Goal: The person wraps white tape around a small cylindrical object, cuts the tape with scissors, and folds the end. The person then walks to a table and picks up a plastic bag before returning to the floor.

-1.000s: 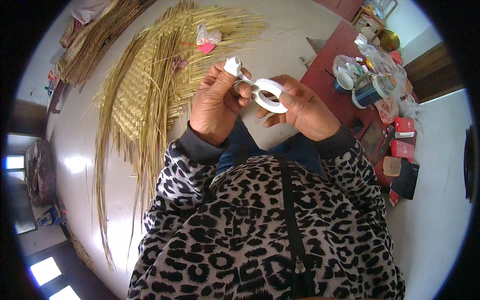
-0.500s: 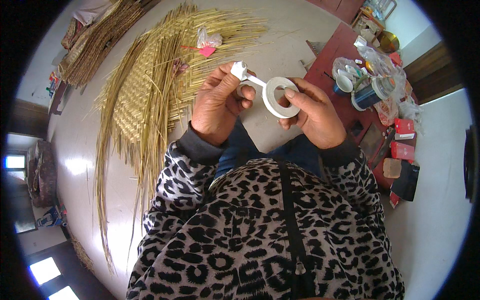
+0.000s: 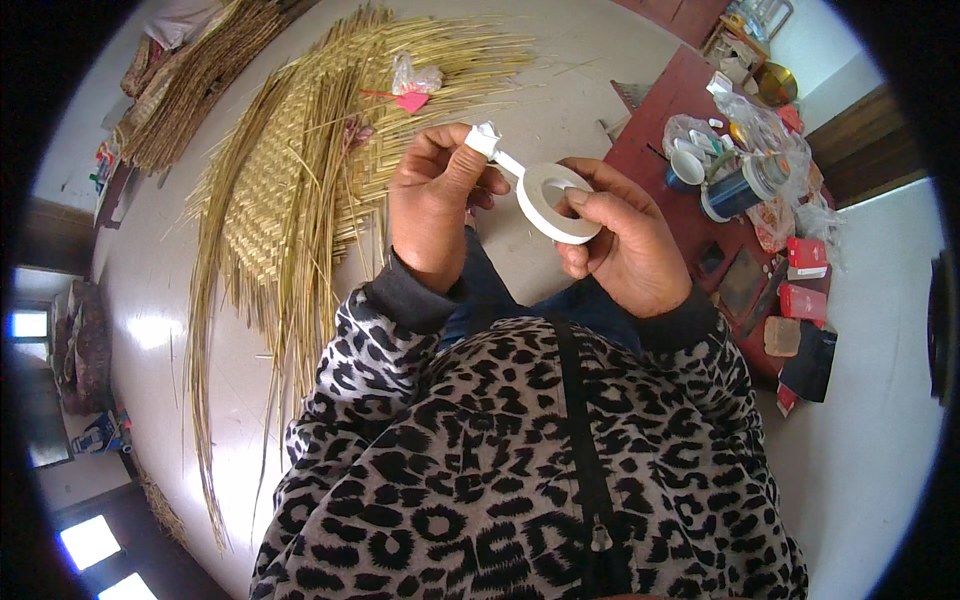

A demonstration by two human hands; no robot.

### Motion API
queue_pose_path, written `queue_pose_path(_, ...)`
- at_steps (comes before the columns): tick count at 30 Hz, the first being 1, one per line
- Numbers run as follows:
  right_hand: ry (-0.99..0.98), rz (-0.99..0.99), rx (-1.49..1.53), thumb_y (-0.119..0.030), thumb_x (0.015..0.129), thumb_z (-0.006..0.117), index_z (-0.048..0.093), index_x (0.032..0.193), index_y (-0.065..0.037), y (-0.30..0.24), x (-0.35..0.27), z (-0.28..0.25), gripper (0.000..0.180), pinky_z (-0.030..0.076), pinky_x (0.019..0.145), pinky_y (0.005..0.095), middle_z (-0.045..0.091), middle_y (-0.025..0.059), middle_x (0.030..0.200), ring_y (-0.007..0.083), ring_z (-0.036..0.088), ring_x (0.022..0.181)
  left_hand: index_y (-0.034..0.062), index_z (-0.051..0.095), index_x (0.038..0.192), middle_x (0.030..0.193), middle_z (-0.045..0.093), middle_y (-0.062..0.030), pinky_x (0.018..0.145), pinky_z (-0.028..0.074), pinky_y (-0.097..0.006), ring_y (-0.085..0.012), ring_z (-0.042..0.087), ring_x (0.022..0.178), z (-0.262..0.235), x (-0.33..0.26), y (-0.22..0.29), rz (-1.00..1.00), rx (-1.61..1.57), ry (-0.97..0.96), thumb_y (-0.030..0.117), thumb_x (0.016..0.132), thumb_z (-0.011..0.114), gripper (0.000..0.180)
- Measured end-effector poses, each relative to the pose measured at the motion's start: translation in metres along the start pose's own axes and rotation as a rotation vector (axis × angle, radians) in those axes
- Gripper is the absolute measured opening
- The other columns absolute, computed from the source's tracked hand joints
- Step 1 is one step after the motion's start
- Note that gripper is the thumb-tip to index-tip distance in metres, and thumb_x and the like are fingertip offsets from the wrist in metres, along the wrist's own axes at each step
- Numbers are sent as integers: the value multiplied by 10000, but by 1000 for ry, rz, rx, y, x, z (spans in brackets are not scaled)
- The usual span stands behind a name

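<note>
My right hand (image 3: 630, 235) grips a roll of white tape (image 3: 536, 208), with the thumb resting across the ring near its hole. A short twisted strip of the tape runs from the roll up to my left hand (image 3: 437, 200). There the thumb and forefinger pinch a small white tape-wrapped bundle (image 3: 483, 138); what lies inside the wrapping is hidden. Both hands are raised in front of my body, close together, above my knees.
A partly woven straw mat (image 3: 290, 190) with long loose strands lies on the floor to the left. On it are a plastic bag (image 3: 415, 75) and a pink piece (image 3: 411, 102). At right, a red table (image 3: 655, 125) bears a blue jar (image 3: 740, 190), a cup (image 3: 686, 168) and red boxes (image 3: 803, 300).
The tape roll has tilted and shifted slightly left and down with my right hand. My left hand has turned a little, and the wrapped bundle with it.
</note>
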State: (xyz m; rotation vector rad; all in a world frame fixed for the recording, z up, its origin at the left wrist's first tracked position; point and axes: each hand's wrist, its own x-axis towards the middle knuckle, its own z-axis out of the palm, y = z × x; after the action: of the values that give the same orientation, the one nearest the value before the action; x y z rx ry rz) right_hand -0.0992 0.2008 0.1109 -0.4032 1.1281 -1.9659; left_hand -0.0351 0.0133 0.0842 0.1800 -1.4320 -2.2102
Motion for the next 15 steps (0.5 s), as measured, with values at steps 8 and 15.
queue_pose_path(8,-69,29,167,-155,946,537,515,1220,17,4,1,16,324,487,593,305,633,100,913,171,595,642,10,604,1006,789,676,-54,635,519,-238,-108,638,685,1,-2,-6,443,518,78,56,881,716,174)
queue_pose_path(15,-65,41,271,-170,953,534,490,1229,18,14,-3,19,337,489,599,312,620,97,889,177,601,668,20,605,1035,802,678,-73,619,515,-247,-100,624,681,2,-7,-4,614,798,38,66,921,667,138)
